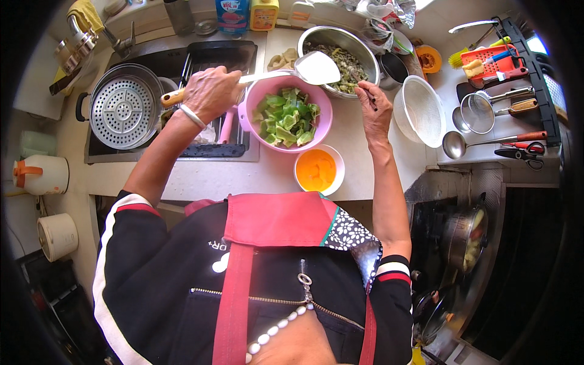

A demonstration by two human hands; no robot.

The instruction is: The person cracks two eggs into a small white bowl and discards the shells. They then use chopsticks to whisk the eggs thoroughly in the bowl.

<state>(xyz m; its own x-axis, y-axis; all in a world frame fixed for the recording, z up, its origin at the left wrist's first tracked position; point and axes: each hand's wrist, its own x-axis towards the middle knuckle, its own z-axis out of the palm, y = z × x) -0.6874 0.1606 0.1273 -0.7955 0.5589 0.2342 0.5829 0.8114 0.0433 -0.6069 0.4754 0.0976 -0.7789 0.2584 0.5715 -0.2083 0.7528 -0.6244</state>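
Observation:
My left hand (212, 93) is closed around the handle of a metal wok spatula (318, 67). Its wooden grip end sticks out to the left, and the bright blade lies over the near-left rim of a stainless steel bowl (377, 68). A chopped, dark green and brown mixture (344, 64) fills that bowl. Thin dark sticks, apparently chopsticks (372, 99), are pinched in my right hand (377, 112) at the bowl's near-right edge. Below the spatula stands a pink plastic basin (325, 125) with cut green vegetable pieces (289, 116). Nearest me, a white bowl (341, 175) contains orange-yellow egg (315, 169).
A pot with a perforated steamer insert (124, 105) rests over the sink at left. On the right are a white mesh colander (419, 112), a cut pumpkin (428, 59), a ladle (455, 145) and black scissors (524, 154). Bottles (232, 16) line the back. A pot (465, 237) sits lower right.

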